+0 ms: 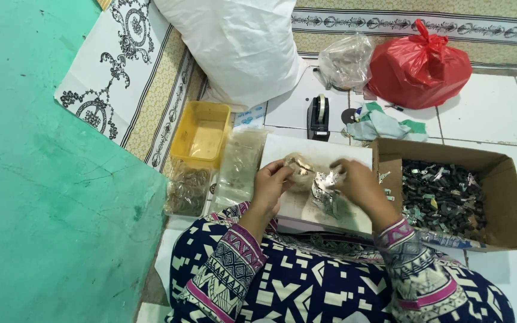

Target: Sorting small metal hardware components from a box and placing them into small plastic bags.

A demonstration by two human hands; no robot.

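Observation:
My left hand holds a small clear plastic bag with brownish contents, over a white board on my lap. My right hand pinches small shiny metal pieces from a little heap on the board, right beside the bag. Both hands meet near the board's middle. My sleeves are patterned dark blue, white and pink.
A cardboard box of several small dark parts sits at the right. A yellow plastic tub, clear bags, a black tape dispenser, a red bag, a white sack and a green wall surround me.

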